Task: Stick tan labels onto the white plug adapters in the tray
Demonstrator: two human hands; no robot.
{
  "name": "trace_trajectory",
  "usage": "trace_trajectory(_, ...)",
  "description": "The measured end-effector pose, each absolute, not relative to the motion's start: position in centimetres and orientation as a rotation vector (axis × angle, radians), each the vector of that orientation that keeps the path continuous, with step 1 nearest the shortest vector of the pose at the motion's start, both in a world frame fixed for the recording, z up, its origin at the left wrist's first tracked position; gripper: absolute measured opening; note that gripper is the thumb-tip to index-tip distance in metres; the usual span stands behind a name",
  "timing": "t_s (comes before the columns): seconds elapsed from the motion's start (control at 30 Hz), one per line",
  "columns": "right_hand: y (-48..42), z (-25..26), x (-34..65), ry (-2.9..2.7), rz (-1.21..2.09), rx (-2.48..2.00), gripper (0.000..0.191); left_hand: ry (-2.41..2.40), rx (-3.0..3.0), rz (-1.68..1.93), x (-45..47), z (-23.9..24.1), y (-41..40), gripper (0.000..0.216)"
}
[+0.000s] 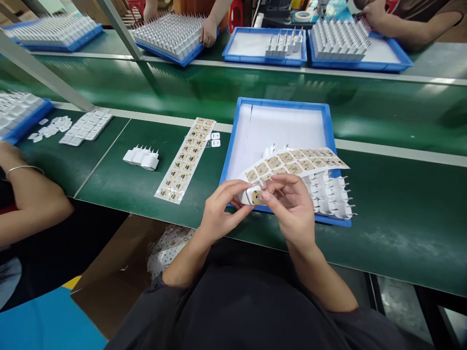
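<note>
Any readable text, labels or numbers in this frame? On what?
None readable.
Tan stickers on the curled white backing sheet: print too small.
Tan stickers on the flat white strip: blurred.
Sticker on the white plastic charger plug: too small.

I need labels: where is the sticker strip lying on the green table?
Head view, left of centre: the sticker strip lies between the blue tray and white chargers.

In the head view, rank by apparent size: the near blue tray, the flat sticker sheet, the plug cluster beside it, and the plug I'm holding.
1. blue tray
2. flat sticker sheet
3. plug cluster
4. held plug, smallest though nearest the camera
</note>
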State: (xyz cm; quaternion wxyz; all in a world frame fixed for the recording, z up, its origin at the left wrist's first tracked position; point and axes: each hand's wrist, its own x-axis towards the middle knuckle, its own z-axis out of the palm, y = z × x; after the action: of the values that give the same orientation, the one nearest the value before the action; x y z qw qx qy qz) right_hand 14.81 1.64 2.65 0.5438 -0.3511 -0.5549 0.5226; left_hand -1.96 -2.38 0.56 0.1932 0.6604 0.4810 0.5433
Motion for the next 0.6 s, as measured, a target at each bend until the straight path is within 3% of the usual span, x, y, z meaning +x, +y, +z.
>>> trace_trajectory(0.6,1.55,2.69,14.82,-1.302,1.276,-0.768,0.029,1.332,1.894,1.518,-2.1,0.82,-2.33,0.037)
